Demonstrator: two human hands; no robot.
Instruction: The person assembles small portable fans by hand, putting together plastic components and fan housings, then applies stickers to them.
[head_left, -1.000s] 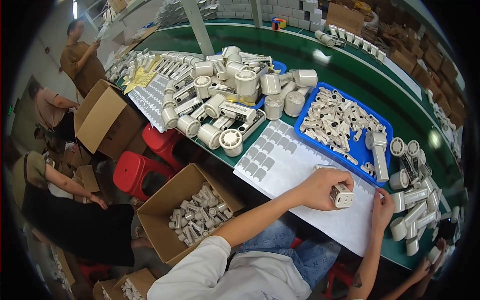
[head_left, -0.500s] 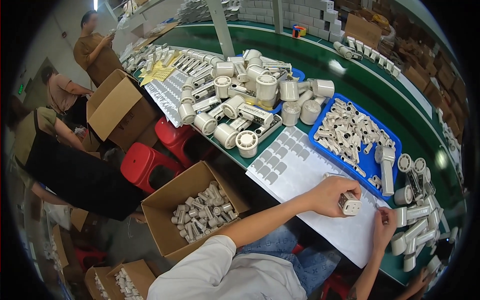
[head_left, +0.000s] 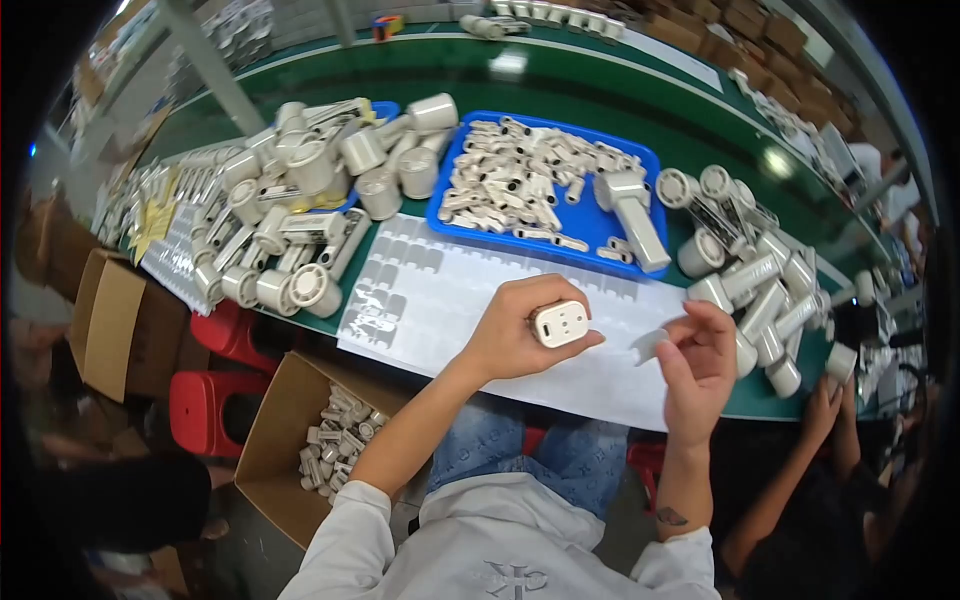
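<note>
My left hand (head_left: 515, 325) is wrapped round a white handheld device (head_left: 561, 324), whose flat end with a slot and small dots faces up at me. Its far side is hidden. My right hand (head_left: 700, 365) pinches a small pale grey sticker (head_left: 650, 346) between thumb and finger, just right of that device. Beneath both hands lies a white label sheet (head_left: 620, 375); rows of grey stickers show at its left part. Behind it, a blue tray (head_left: 440, 228) holds many small white parts and one larger white handheld fan (head_left: 640, 230).
White handheld fans (head_left: 275, 290) are heaped on the left, and another pile of fans (head_left: 770, 315) stands on the right. A cardboard box (head_left: 265, 460) with white parts sits beside red stools (head_left: 205, 410). At the right edge, another person's hands (head_left: 825, 405) hold a white piece.
My view has swung to the right. The right hand has lifted off the sheet's edge with a sticker. The left hand still holds the device.
</note>
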